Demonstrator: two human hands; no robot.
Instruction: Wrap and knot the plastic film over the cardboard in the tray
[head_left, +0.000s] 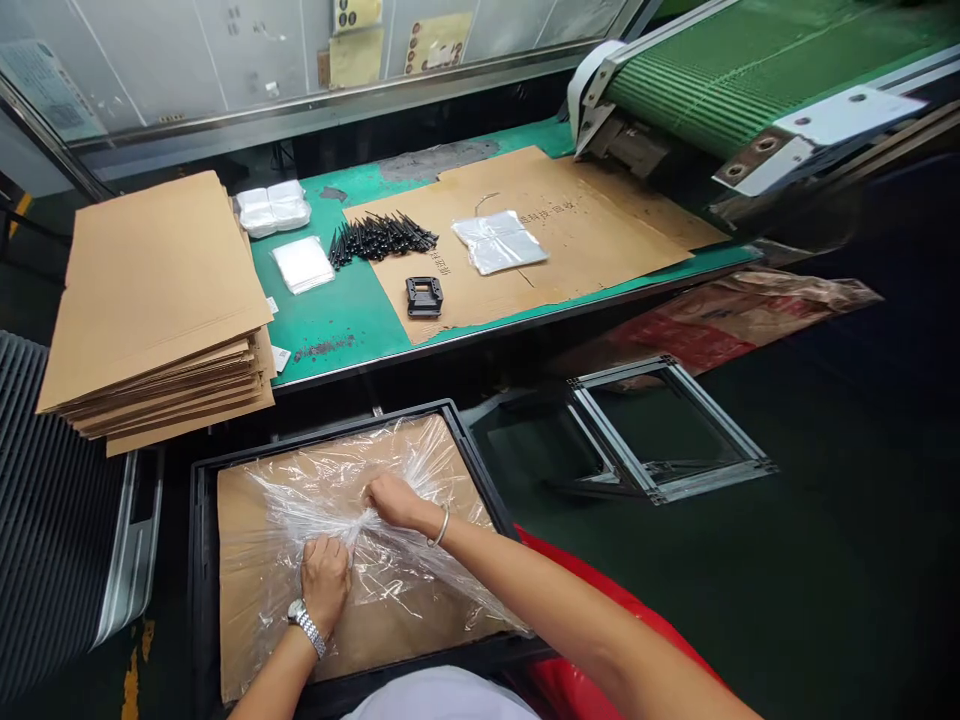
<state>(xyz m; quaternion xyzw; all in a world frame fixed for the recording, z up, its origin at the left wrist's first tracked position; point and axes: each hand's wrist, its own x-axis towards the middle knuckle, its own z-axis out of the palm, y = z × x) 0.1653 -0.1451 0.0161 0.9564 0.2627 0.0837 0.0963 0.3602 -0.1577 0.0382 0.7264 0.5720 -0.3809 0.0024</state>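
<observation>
Clear plastic film (300, 505) lies crumpled over brown cardboard (240, 600) in a black crate (202, 560) low in front of me. My right hand (391, 500) is closed on a gathered twist of the film near the crate's middle. Just left of it and nearer to me, my left hand (326, 575) has its fingers curled down onto the bunched film, closed around part of it. Between the two hands the film draws together into a tight knot-like bunch. What lies under the cardboard is hidden.
A green-topped table (322, 345) stands beyond the crate. On it are stacked cardboard sheets (157, 290), black pointed parts (382, 238), a black bracket-like part (424, 297) and plastic bags (501, 242). A green conveyor (720, 80) is at upper right; a metal frame (675, 430) lies right.
</observation>
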